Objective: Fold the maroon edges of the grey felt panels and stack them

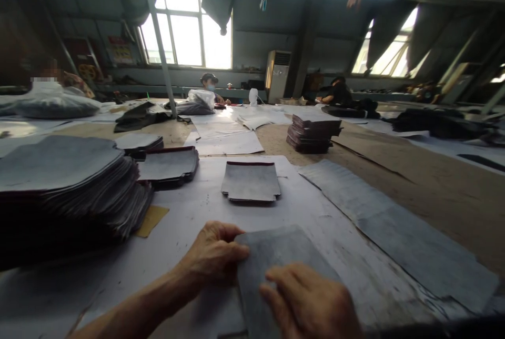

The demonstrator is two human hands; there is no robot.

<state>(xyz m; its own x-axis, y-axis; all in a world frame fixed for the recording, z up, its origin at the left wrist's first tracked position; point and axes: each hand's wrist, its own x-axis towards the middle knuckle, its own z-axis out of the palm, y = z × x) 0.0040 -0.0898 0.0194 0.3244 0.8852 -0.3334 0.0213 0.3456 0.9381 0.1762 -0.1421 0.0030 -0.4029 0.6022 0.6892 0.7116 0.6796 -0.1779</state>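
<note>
At bottom centre, my left hand (pixel 219 255) pinches the gray panel's (pixel 286 244) corner, probably to steady it; my right hand (pixel 311 302), loosely curled, lies over it, its grip unclear.

Stretches far back as a wide brown surface (pixel 437 191), covered nearby with white paper (pixel 201 197). Carries, at the left, a tall stack of grey pieces (pixel 67 170), with two lower stacks (pixel 169 164) just behind and a yellowish scrap (pixel 153 220) beside it. Holds a small notched stack (pixel 251 181) in the middle and a long grey strip (pixel 398 231) at the right. Farther back, bears a dark reddish pile (pixel 313 133), white sheets (pixel 224 141) and plastic-wrapped bundles (pixel 199 102).
</note>
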